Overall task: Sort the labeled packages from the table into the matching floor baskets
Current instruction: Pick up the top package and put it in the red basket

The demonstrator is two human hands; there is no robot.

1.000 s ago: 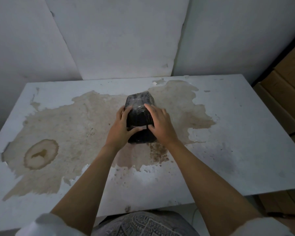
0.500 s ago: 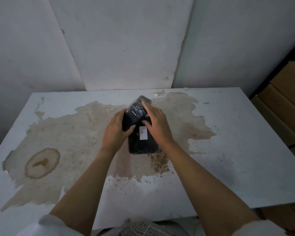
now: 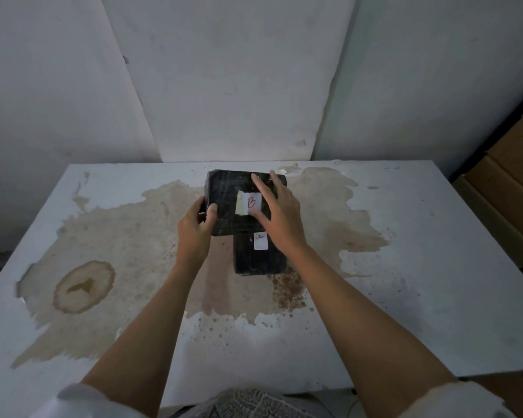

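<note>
Two black plastic-wrapped packages are on the stained white table (image 3: 435,267). The upper package (image 3: 227,203) carries a white label with a red "B" and is lifted at an angle. My left hand (image 3: 195,229) grips its left edge, thumb on top. My right hand (image 3: 280,212) lies over its right side, fingers spread across the top. Below it, a second package (image 3: 258,259) with a white label marked "A" lies flat on the table, partly covered by the B package. No floor baskets are in view.
Brown cardboard boxes (image 3: 514,182) stand stacked at the right of the table. White wall panels (image 3: 224,86) rise right behind the far table edge. A large brown stain (image 3: 82,285) covers the table's middle and left.
The top package has been lifted and turned over off the lower one, so its "B" label now faces up. Both hands moved further from me with it. The "A" package stayed put.
</note>
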